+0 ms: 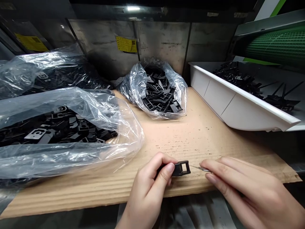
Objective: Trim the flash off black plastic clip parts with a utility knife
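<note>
Here our left hand (152, 187) pinches a small black plastic frame-shaped clip (183, 168) over the brown cardboard sheet (202, 133); our right hand (245, 190), fingers closed, grips a thin metal blade (199, 167) pointed at it. A slip could nick the left thumb.

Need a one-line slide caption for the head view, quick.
Left hand pinches a small black plastic part while right hand points a thin metal tool at it, over the cardboard.

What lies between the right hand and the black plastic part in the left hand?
In the head view, a thin metal blade held by the right hand points at the small black plastic part in the left hand.
</note>
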